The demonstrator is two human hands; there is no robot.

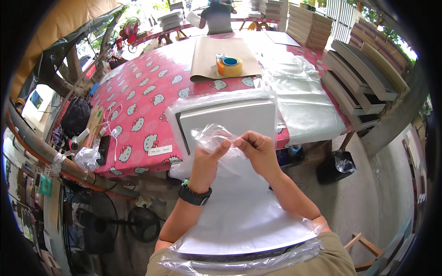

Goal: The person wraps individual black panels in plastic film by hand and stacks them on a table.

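My left hand point(205, 166), with a dark band on its wrist, is closed around bunched clear plastic film point(211, 134). Just right of it, my right hand point(258, 153) pinches the same film between thumb and fingers. The two thumbs nearly meet. Below my hands, a white flat panel point(244, 216) in clear plastic slopes down against my body, between my forearms. Beyond my hands, a grey-white flat stack point(230, 117) with a dark left edge lies at the table's near edge, with clear plastic around it.
A pink patterned cloth covers the table point(142, 92). On it are brown paper point(202, 55), a tape roll point(229, 67) in a dispenser and clear plastic sheets point(306, 103). Stacked boards point(363, 78) stand right; a black bin point(335, 168) and a fan point(143, 224) are below. Another person point(218, 18) is beyond.
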